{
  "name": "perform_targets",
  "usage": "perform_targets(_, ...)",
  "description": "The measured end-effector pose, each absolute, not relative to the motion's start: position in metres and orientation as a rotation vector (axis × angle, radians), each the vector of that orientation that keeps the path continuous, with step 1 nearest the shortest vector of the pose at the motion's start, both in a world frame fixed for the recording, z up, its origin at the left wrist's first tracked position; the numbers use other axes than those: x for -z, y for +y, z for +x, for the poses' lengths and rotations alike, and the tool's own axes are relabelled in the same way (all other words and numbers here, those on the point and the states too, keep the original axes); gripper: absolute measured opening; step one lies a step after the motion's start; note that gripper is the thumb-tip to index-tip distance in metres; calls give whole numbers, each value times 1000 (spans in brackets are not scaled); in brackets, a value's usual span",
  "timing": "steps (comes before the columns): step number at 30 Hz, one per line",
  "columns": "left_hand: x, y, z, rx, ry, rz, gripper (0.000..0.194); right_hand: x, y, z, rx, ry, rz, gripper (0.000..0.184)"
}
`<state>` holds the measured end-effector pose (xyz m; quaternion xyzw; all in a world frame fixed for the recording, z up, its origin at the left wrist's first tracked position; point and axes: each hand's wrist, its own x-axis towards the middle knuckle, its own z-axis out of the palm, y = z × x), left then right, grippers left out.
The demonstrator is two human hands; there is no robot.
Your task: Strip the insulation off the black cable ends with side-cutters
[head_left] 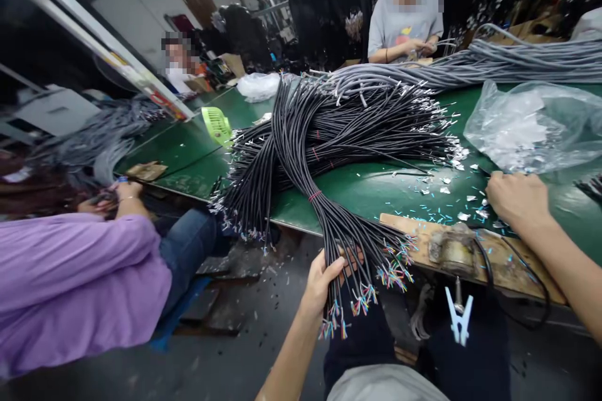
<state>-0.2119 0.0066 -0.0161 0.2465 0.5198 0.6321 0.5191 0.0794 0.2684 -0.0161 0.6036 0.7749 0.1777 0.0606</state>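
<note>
In the head view, holding the loose lower part of the black cable bundle (332,216) in the left hand (322,282), just left of the wooden board (395,222). Clamping that grip lightly on several cables — thumb across the near side, fingers passing behind. Resting the right hand (517,203) on the green tabletop (320,216), beyond the board's right part, among foil scraps and near the clear plastic bag (531,131). Hanging the coloured wire ends (362,301) beside and partly across the board's left end, with the red tie (314,195) gathering the bundle higher up, left of the board.

For a good hold, probably needing broad support under the cables rather than a pinch on a few, spreading the weight, sparing the thin wires and letting no strands snag on the board or the metal device (456,250) on top.

Seeing little of the right fingertips, so not telling whether that grip is apart, together or clamped on anything. Losing the left fingers partly behind cables, and the bundle's far end in the cable pile (367,131) beyond the board. Cutting off the purple-sleeved person (84,282) at the frame's left edge.
</note>
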Motion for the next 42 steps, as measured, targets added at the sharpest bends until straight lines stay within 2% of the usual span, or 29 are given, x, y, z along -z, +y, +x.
perform_targets(8, 4, 26, -192, -1446, 1070, 663, 34, 9, 258, 86, -538, 2403, 1964, 25)
perform_targets(13, 19, 21, -206, -1087, 1432, 950, 30, 11, 255, 88, -445, 2387, 2060, 30)
perform_targets(15, 24, 17, -218, -1000, 1622, 1136, 37, 12, 254, 87, -418, 2374, 2091, 40)
perform_targets(17, 25, 16, -229, -1010, 1791, 1243, 41, 13, 254, 86, -399, 2361, 2109, 49)
perform_targets(21, 8, 33, -236, -1246, 1954, 1408, 25, 14, 254, 84, -362, 2350, 2110, 55)
perform_targets(25, -18, 75, -218, -1176, 1676, 1870, 13, 15, 253, 85, -335, 2352, 2093, 56)
perform_targets(30, -28, 128, -196, -765, 1277, 2229, 20, 15, 254, 87, -363, 2351, 2083, 53)
perform_targets(37, -20, 157, -196, -513, 1120, 2342, 15, 18, 261, 94, -335, 2317, 2046, 48)
perform_targets(42, -16, 167, -197, -529, 1069, 2325, 12, 18, 262, 96, -333, 2296, 2039, 47)
